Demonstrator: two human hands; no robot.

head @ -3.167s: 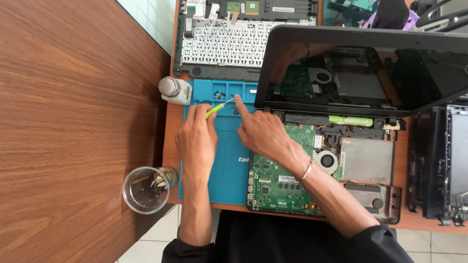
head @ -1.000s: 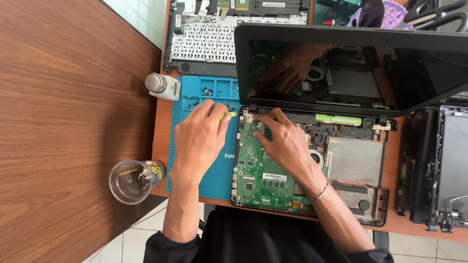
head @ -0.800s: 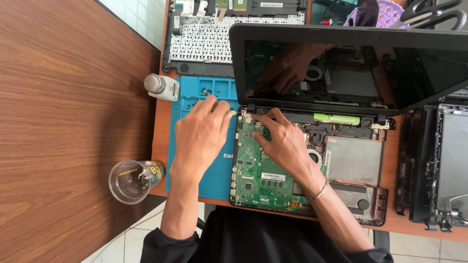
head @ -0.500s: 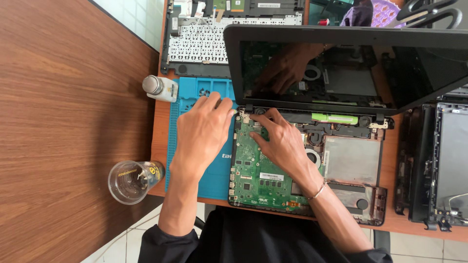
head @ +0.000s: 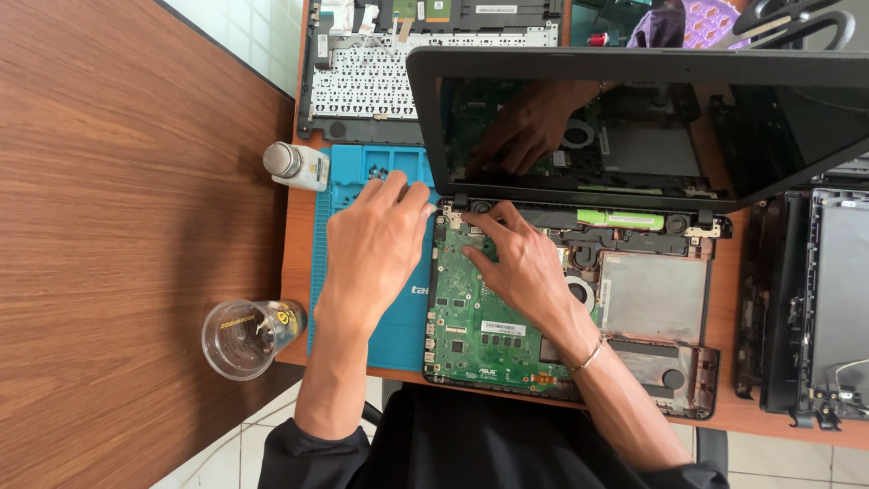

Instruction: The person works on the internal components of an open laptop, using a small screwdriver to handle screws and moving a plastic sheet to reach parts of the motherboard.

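Note:
An opened laptop base with a bare green motherboard (head: 480,317) lies before me, its dark screen (head: 634,127) tilted up behind. My right hand (head: 520,267) rests on the board, fingers spread toward its upper left corner near the left hinge. My left hand (head: 376,240) lies half on the blue work mat (head: 362,181), with its fingertips together at the same hinge corner. Whatever is under the left palm is hidden. Both hands are mirrored in the screen.
A small white bottle with a metal cap (head: 294,166) lies at the mat's top left. A clear cup (head: 244,337) sits at the desk edge. A removed keyboard panel (head: 380,81) lies behind, another stripped laptop shell (head: 815,299) to the right, scissors (head: 797,18) top right.
Both hands moved from the blue mat to the laptop's left hinge corner. The yellow-green tool seen in my left hand earlier no longer shows. The view has shifted slightly.

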